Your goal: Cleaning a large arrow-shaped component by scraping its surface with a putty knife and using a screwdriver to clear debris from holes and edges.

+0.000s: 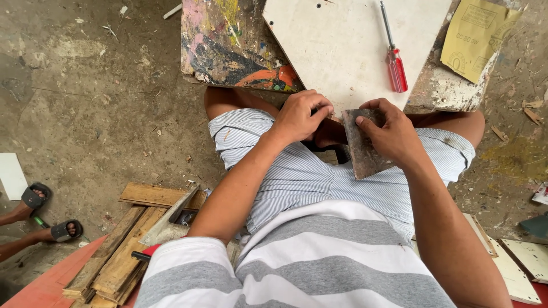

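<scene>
Pinched at its top edge by the right hand, thumb on the face, a dark worn sheet hangs over the lap below the white board. Left hand closes on something hidden beside it. Sheet looks light, stiff, gritty; best held by its edges.

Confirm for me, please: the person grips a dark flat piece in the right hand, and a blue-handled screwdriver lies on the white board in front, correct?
Not quite. The head view shows the screwdriver has a red handle, not blue. The rest holds: the right hand grips the dark flat piece, and the screwdriver lies on the white board in front of the person.
</scene>
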